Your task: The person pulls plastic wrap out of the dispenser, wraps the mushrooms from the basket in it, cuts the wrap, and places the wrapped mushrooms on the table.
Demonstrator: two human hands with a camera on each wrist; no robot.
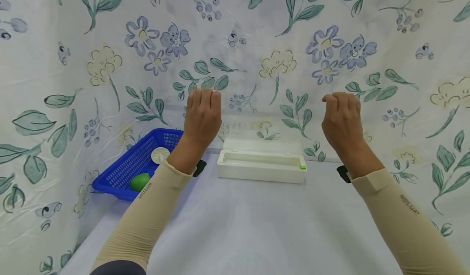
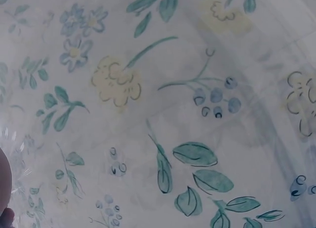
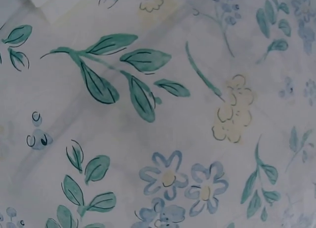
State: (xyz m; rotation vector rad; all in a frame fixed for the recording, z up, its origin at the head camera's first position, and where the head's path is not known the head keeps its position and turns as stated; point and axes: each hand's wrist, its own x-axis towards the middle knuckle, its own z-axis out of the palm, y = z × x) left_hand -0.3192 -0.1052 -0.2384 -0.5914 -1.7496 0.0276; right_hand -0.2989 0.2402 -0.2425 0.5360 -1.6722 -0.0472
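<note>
Left hand (image 1: 203, 114) and right hand (image 1: 342, 120) hang level above the desk (image 1: 257, 222), well apart. Grip: fingers of both curled in tight, palms hidden. Clear crinkled plastic film (image 2: 12, 146) shows beside the left fingers; both hands appear clamped on it, stretched between them, the right hold inferred. Technique (judgement): keep hands level and tension even, lest the film fold onto itself. Long white box (image 1: 260, 174), lid raised, sits along the desk's far edge; blue perforated plastic basket (image 1: 126, 160), far-left corner, holds a rounded green object (image 1: 139, 182).
</note>
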